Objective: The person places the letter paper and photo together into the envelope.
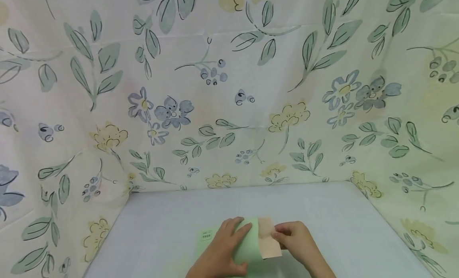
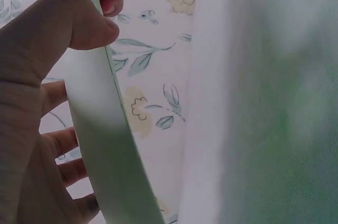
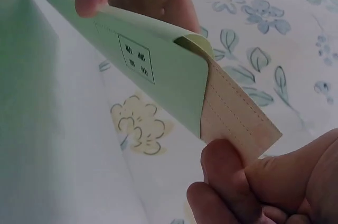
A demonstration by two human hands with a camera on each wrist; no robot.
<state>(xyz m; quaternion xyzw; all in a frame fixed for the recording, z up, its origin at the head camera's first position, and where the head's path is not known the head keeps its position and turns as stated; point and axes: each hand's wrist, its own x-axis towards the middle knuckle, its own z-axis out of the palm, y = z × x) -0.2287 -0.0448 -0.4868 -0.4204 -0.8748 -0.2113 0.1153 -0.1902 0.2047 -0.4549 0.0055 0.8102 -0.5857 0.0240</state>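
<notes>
A pale green envelope (image 1: 249, 248) is raised over the table, its mouth facing right. My left hand (image 1: 221, 249) grips it, thumb on one face and fingers on the other in the left wrist view. From the mouth sticks a pale orange sheet of paper (image 1: 269, 247), with dashed lines on it in the right wrist view (image 3: 240, 113). Thumb and fingers of my right hand (image 1: 298, 240) pinch this sheet by its outer end. The sheet's inner part is hidden inside the envelope, whose lower face bears a printed stamp box (image 3: 136, 59).
Left of my left hand lies more pale green paper (image 1: 202, 248), with a small printed box at its upper corner. The table (image 1: 161, 214) has a plain whitish top. A floral cloth (image 1: 229, 110) hangs behind it and along both sides.
</notes>
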